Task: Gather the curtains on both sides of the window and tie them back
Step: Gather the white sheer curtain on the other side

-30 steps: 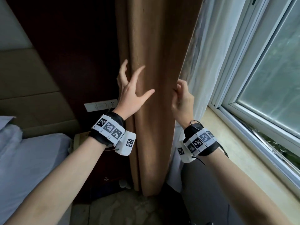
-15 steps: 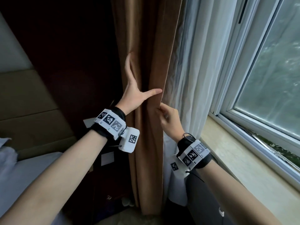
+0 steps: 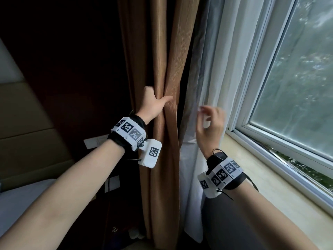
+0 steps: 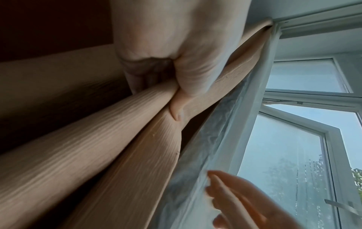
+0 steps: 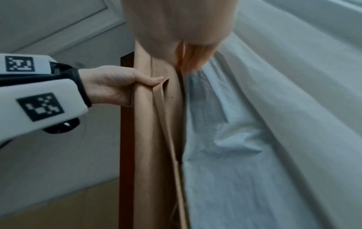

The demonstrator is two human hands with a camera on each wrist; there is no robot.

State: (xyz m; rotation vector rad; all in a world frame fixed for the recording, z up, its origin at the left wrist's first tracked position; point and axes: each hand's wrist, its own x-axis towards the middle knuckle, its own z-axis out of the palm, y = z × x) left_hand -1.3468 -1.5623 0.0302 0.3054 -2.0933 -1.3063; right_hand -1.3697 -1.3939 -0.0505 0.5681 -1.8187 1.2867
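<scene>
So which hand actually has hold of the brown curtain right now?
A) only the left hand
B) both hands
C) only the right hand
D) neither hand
A: the left hand grips a gathered fold of the brown curtain, thumb pressed across it, while the right hand is off it, blurred, with loose fingers beside the white sheer curtain.

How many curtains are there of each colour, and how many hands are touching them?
Brown curtains: 1, the brown curtain.
White curtains: 1, the white sheer curtain.
Hands gripping a curtain: 1, the left hand on the brown one.
Hands holding nothing: 1, the right hand, blurred beside the white one.
Total: 2 curtains, 2 hands.
</scene>
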